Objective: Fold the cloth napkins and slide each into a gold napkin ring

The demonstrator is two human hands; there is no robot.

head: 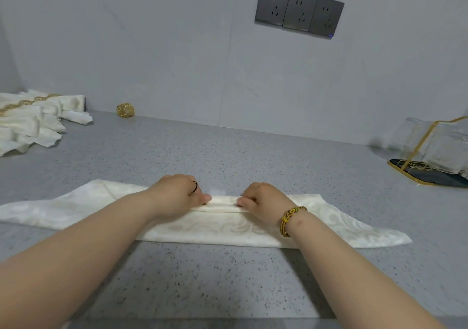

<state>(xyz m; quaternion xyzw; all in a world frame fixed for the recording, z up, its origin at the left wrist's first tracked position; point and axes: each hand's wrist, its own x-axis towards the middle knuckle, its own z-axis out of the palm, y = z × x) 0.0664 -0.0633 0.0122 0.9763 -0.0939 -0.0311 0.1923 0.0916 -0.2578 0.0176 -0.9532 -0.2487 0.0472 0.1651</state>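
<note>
My left hand (pixel 177 194) and right hand (pixel 263 199) pinch the napkin (pixel 228 228) along its fold. Far beyond my left hand lie a ring (pixel 125 110) and a napkin pile (pixel 33 121).

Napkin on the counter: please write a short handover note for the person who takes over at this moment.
Left hand: fingers pinch the folded edge of the napkin, near its middle.
Right hand: pinches the same edge, close beside.
The napkin lies on the counter as a long strip, partly folded.
Loose gold ring: far left by the wall, apart from both hands.
Done: pile of napkins at far left, some with gold bands round them.
Left: finish this fold, then slide the napkin into the ring.
</note>
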